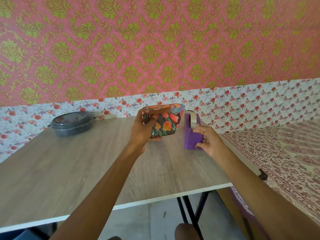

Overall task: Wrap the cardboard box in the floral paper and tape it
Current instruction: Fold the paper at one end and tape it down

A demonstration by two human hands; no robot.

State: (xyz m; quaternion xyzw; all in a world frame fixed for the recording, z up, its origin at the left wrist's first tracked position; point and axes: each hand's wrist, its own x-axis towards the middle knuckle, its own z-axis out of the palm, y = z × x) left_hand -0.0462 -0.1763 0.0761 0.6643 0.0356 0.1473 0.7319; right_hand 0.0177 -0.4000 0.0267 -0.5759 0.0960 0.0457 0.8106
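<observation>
glossy floral paper (162, 122); wood-grain matt table (86, 167); purple plastic tape dispenser (191, 134); dark plastic container (72, 124)

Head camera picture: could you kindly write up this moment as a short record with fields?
box: partly wrapped, cardboard showing on top
floral paper: covers the sides, one flap sticking out
left hand: grips the box
right hand: grips the purple tape dispenser
table: wooden, grey lidded container at far left

A wood-grain table (69, 170) carries a dark lidded container (71, 124) and a purple tape dispenser (189, 137).
</observation>
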